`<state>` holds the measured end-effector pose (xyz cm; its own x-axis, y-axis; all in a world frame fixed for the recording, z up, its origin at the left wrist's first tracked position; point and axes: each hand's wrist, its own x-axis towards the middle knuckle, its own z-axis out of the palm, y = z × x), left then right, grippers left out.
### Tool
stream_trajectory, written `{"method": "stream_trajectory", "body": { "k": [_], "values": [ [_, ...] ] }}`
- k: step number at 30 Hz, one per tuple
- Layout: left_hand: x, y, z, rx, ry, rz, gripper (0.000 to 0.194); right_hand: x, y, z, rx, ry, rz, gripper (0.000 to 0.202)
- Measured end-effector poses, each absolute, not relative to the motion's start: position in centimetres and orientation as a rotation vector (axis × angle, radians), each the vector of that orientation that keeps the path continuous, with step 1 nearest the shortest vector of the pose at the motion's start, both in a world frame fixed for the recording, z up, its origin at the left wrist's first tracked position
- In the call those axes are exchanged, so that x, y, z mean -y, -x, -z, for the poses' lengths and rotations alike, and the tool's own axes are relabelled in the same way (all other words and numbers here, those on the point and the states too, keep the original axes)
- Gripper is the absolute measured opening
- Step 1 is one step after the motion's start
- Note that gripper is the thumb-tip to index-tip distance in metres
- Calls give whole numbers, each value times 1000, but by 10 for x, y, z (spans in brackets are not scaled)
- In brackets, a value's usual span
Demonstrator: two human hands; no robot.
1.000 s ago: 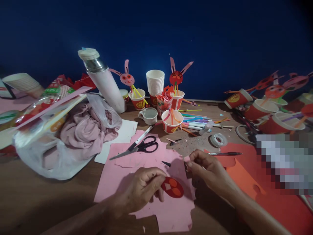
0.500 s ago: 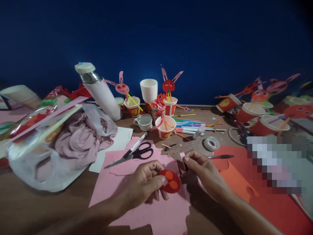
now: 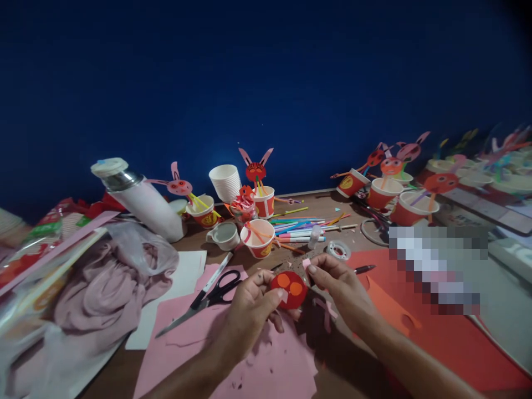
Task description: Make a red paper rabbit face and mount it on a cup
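Head view, left hand: the left hand (image 3: 251, 313) pinches the disc (image 3: 294, 299) between thumb and fingers.
Disc: red, with two orange spots, above the pink sheet (image 3: 266, 371); a pink piece (image 3: 285, 296) lies on it by the thumb, which covers part of its edge.
Right hand: the fingertips of the right hand (image 3: 343, 285) are closed on a small scrap (image 3: 306, 263), just beside the disc.
Strips: pink strips (image 3: 327, 316) show below the right hand, too shadowed to tell what bears them.
Scissors: the scissors (image 3: 203, 303) lie beside the left hand on the pink sheet, with a marker (image 3: 215, 272) against them.
In the way: the left forearm hides part of the pink sheet; the right one crosses the red sheet (image 3: 449, 354); pixelation blocks part of the right side.
Beyond the hands: a cup (image 3: 261, 250), a mug (image 3: 227, 239), a tape roll (image 3: 331, 252) and a pen (image 3: 366, 269).
Farther back: stacked cups (image 3: 226, 183) and two rabbit figures, pink (image 3: 179, 188) and red (image 3: 255, 172).
Left side: a tilted flask (image 3: 143, 205) behind bunched cloth (image 3: 103, 293).
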<state>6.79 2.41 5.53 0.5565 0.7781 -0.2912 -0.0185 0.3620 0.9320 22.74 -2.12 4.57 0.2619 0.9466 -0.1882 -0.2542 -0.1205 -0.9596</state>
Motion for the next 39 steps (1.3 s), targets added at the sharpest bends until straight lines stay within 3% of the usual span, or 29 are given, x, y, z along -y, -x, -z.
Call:
{"method": "stream_trajectory", "body": {
  "k": [11, 22, 29, 39],
  "values": [
    [-15, -69, -48, -864, -950, -558, 28, 20, -228, -48, 789, 1246, -1050, 35],
    [-12, -71, -46, -867, -906, -679, 43, 20, -229, -45, 824, 1214, -947, 30],
    [-13, -72, -48, -877, -857, -637, 34, 21, -226, -42, 803, 1240, -1030, 29],
    [-12, -71, -47, -838, -888, -609, 39, 23, -221, -45, 728, 1150, -1210, 30]
  ]
}}
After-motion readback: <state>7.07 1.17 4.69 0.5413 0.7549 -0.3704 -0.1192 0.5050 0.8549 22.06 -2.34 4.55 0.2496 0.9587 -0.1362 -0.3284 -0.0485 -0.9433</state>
